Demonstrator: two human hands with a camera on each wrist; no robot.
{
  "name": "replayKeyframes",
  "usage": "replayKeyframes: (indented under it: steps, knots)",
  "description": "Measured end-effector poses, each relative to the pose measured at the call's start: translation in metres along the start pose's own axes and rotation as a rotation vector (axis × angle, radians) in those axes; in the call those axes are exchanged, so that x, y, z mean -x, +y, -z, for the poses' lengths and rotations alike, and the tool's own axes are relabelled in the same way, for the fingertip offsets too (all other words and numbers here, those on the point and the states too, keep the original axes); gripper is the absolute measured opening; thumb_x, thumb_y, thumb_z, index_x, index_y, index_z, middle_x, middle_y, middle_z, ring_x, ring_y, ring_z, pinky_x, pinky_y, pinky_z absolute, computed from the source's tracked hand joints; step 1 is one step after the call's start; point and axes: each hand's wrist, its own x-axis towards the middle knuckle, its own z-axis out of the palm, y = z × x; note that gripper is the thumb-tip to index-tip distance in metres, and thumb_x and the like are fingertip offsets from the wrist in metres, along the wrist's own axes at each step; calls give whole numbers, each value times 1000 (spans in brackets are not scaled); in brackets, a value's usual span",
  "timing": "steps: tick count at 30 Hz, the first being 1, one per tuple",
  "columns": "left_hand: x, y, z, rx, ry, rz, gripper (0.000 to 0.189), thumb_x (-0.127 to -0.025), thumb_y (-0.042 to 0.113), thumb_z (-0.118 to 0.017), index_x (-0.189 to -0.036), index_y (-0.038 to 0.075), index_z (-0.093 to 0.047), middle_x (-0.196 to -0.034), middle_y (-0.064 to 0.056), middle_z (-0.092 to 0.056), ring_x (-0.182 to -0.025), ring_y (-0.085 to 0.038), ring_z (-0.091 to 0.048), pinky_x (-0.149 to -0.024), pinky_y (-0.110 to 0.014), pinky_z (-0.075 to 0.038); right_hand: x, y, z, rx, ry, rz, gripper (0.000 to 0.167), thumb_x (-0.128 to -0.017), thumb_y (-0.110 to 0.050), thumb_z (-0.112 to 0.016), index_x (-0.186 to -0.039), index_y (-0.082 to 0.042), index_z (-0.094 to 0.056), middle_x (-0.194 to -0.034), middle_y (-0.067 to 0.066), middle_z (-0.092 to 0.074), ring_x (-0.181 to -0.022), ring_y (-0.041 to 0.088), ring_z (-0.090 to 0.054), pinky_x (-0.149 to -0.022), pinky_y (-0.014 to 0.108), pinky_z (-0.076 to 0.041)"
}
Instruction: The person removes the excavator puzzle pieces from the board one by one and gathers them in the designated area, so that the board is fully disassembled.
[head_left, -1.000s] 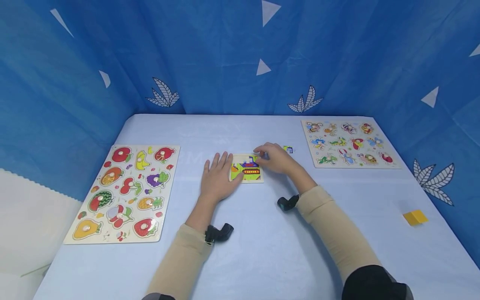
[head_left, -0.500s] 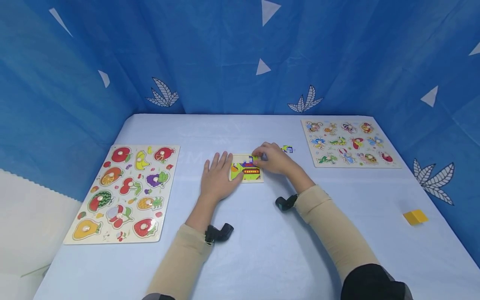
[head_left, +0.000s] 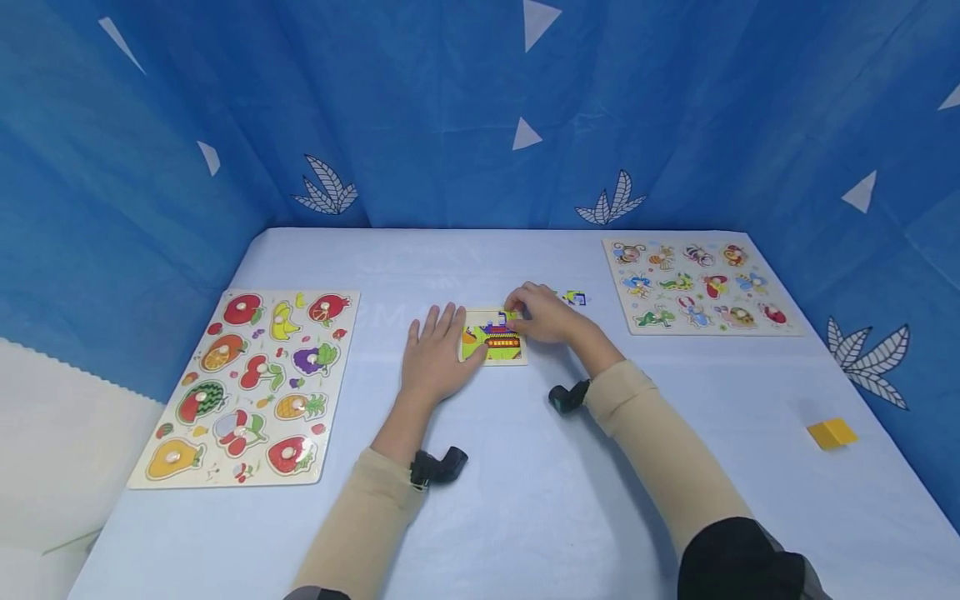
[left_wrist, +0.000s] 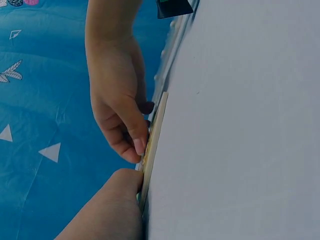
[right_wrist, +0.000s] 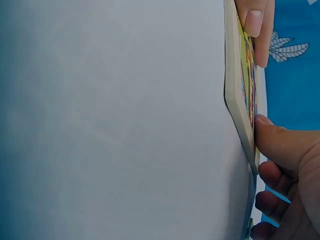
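A small wooden jigsaw puzzle (head_left: 504, 362) with a colourful vehicle picture lies flat in the middle of the table. My left hand (head_left: 435, 358) rests along its left side, fingers straight, with the thumb reaching over the picture. At the upper right corner, the curled thumb and fingers of my right hand (head_left: 546, 312) pinch a green-yellow puzzle piece (head_left: 512, 316), mostly hidden by the fingers. In the right wrist view, the right thumb (right_wrist: 280, 142) meets the face of the puzzle near its edge. Loose puzzle pieces (head_left: 575, 297) lie just beyond the right hand, one partly covered by it.
A large fruit peg board (head_left: 322, 467) lies on the left of the table. At the back right is an insect peg board (head_left: 780, 330). A yellow block (head_left: 831, 434) sits near the right edge. Blue curtain (head_left: 450, 117) encloses the back and sides.
My right hand and forearm have shifted slightly left, uncovering more of the loose pieces behind the hand. The left hand and the puzzle have stayed in place.
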Motion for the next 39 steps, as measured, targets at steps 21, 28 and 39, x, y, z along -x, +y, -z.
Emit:
replayKeyframes:
  steps: [21, 28, 39]
  knots:
    - [-1, 0, -1, -5, -7, 6, 86, -92, 71, -35, -160, 22, -19, -168, 0, -15, -157, -24, -5, -126, -53, -4, 0, -4, 3, -172, -22, -21, 25, -94, -19, -68, -117, -21, -59, -104, 4, -61, -99, 22, -56, -94, 38, -50]
    - [0, 1, 0, 1, -8, 11, 86, -92, 71, -37, -160, 22, -20, -168, -1, -16, -157, -24, -5, -126, -52, -4, 5, -1, 3, -154, -15, 58, 24, -96, -20, -66, -117, -26, -56, -95, 3, -62, -87, 21, -57, -82, 35, -49]
    - [1, 2, 3, 3, -16, 8, 86, -92, 71, -36, -160, 22, -19, -168, -1, -16, -157, -24, -5, -126, -52, -4, 7, 2, 2, -137, -12, 84, 22, -99, -20, -60, -118, -25, -49, -99, 4, -64, -88, 21, -59, -84, 35, -52]
